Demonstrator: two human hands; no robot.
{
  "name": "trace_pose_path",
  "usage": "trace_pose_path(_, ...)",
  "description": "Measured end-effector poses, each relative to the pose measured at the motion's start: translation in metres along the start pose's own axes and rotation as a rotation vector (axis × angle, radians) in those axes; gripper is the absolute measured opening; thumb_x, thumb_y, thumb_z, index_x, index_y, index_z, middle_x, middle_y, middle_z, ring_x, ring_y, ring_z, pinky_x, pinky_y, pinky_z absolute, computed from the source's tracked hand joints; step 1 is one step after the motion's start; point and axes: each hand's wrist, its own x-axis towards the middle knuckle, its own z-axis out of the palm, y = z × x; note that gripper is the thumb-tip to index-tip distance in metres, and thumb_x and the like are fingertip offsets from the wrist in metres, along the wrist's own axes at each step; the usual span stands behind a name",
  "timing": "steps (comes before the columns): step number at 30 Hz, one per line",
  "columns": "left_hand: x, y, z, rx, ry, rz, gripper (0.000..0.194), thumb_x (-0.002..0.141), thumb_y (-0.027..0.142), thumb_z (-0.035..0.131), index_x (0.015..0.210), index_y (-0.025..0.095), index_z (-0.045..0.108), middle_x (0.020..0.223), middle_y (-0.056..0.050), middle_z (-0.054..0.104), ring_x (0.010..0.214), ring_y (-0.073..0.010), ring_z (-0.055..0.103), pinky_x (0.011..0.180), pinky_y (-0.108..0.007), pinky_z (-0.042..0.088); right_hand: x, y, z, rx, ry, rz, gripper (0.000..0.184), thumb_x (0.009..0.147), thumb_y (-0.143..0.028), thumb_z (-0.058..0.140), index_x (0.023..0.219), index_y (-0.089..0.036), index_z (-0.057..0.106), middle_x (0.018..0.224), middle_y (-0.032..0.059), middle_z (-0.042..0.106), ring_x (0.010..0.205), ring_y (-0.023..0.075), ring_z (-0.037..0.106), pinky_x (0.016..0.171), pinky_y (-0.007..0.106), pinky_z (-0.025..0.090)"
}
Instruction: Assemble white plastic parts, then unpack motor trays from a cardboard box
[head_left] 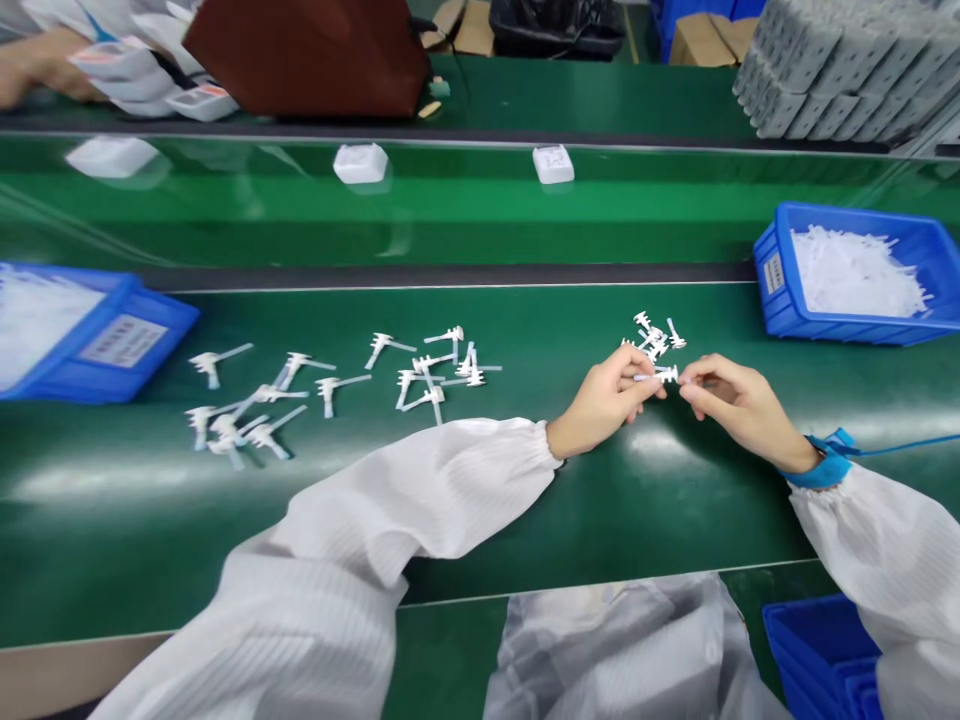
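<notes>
My left hand point(602, 398) pinches a small white plastic part point(666, 374) with a pale, flat stem and short prongs at its right end. At that pronged end, the thumb and fingers of my right hand point(731, 400) are closed; what they pinch, if anything, is too small to make out. A blue wrist strap point(823, 465) with a cord circles my right wrist. Just behind my hands lies a small pile of similar white parts point(654, 340). More parts with two pale stems each, such as this white piece point(433, 394), lie scattered to the left.
Blue bins of white pieces stand at the right point(870, 325) and left point(142, 340) of the green table point(480, 500). Behind a dark rail, white boxes point(553, 165) sit on a green strip. Grey stacked blocks point(847, 75), a brown box point(315, 60) and another person's hand point(45, 65) are farther back.
</notes>
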Motion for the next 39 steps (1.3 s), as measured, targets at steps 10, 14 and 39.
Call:
trace_pose_path(10,-0.004,0.0,-0.001,0.312,-0.066,0.186,0.02,0.096,0.035,0.055,0.106,0.018,0.056,0.084,-0.001,0.07,0.055,-0.0064,0.058,0.061,-0.021,0.049,-0.001,0.011,-0.001,-0.03,-0.005,0.0,0.032,0.088,-0.05,0.069,0.084,-0.019,0.064,0.076,0.0008,0.063,0.057,0.0095,0.054,0.054,0.023,0.048)
trace_pose_path(14,-0.004,-0.001,-0.002,0.318,-0.074,0.222,0.02,0.096,0.037,0.056,0.103,0.018,0.058,0.089,-0.001,0.068,0.064,-0.0079,0.064,0.066,-0.021,0.051,-0.003,0.014,-0.001,-0.076,0.015,-0.036,0.034,0.089,-0.054,0.067,0.086,-0.02,0.066,0.079,0.0019,0.064,0.059,0.0108,0.055,0.054,0.024,0.046)
trace_pose_path(39,-0.01,-0.006,-0.001,0.52,-0.081,0.267,0.024,0.101,0.033,0.047,0.121,0.02,0.045,0.101,-0.006,0.065,0.082,-0.0155,0.064,0.077,-0.03,0.05,-0.005,0.016,-0.006,-0.352,-0.107,-0.202,0.017,0.098,-0.034,0.058,0.092,-0.022,0.069,0.081,0.0018,0.06,0.067,0.0128,0.056,0.06,0.026,0.043)
